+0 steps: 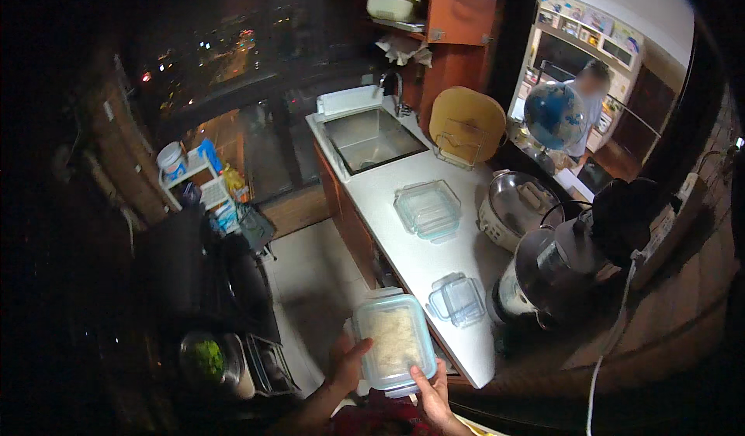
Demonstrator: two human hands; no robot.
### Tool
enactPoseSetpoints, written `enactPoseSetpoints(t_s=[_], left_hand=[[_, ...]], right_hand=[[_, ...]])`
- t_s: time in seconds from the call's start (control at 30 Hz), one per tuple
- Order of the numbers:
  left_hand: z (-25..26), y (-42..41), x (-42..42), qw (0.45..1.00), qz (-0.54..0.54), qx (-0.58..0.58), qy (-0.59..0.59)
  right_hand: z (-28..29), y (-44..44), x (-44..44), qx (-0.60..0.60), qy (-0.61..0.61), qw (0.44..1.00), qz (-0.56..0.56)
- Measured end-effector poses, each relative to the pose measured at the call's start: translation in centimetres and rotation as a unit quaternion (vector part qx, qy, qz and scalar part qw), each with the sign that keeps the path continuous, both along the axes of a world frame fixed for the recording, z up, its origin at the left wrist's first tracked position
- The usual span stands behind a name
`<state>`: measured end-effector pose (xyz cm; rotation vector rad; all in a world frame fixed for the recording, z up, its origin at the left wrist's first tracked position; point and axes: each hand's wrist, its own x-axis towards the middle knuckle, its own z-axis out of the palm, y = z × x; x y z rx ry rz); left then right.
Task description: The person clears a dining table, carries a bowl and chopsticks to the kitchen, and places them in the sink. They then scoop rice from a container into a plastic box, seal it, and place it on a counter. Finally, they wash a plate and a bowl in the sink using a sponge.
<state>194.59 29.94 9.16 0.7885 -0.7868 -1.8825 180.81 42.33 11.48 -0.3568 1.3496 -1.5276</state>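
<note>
A clear rectangular food container (pixel 396 340) with a snap-on lid edged in pale blue is held between both hands, in front of my body beside the counter's edge. Pale food shows through its lid; what it is I cannot tell. My left hand (pixel 349 357) grips its left side, thumb over the rim. My right hand (pixel 432 392) holds the lower right corner, thumb on the lid. On the white counter nearby lie a small clear lid or container with blue edging (pixel 461 301) and, farther back, a larger clear glass container (pixel 429 208).
Along the counter's right stand an electric pot with a glass lid (pixel 518 200) and a rice cooker (pixel 527 279). A sink (pixel 372 139) and a round cutting board (pixel 465 119) are farther back. At lower left sits a bowl of greens (pixel 206 359). A person (pixel 591 101) stands beyond the opening.
</note>
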Motion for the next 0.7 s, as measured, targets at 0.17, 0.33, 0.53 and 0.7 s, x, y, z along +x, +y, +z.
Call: enactPoseSetpoints(t_s=[0.17,0.33,0.53,0.7], left_hand=[[1.5,-11.5,1.3,0.988,-0.019,-0.115,-0.097],[0.6,-26.1,1.8,0.945,-0.081,-0.227,-0.223],[-0.8,-39.9,-3.8,0.978,-0.146,-0.123,-0.086],[-5.1,-49.6,-8.9,0.969,-0.208,-0.082,-0.107]], right_hand=[[-1.2,-10.5,-0.2,-0.046,-0.085,0.995,0.026],[-1.4,-20.7,-0.5,-0.061,-0.033,0.997,0.021],[-2.5,-27.4,-1.2,-0.027,-0.013,0.999,-0.040],[-2.1,-29.6,-1.8,0.004,-0.030,0.994,-0.107]])
